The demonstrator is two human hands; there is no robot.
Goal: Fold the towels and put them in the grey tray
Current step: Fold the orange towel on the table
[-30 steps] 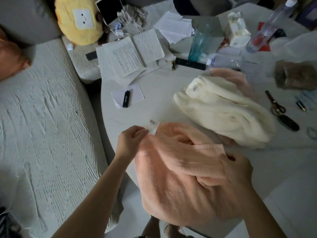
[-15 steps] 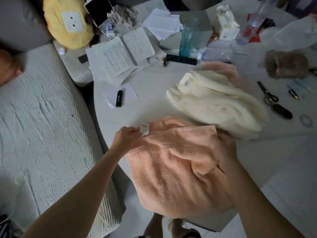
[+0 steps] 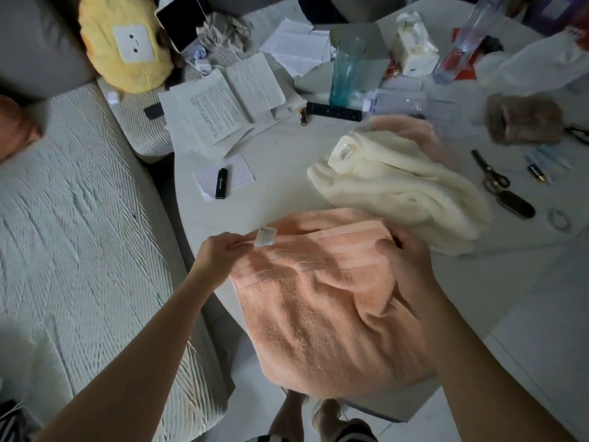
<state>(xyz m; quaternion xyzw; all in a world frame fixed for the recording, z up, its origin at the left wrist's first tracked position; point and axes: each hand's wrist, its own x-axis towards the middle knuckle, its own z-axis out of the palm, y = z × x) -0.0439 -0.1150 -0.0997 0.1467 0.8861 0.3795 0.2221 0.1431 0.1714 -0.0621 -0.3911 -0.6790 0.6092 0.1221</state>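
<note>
Head view: peach towel [image 3: 322, 301] lay lower centre, draped over surface [image 3: 280, 173] edge. Left hand [image 3: 220, 253] fingers pinched top-left corner; right hand [image 3: 411, 263] gripped top-right corner. Held edge ran left-right.

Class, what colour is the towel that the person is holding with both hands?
Peach-orange, a plain fluffy terry towel; the head view shows it best.
</note>
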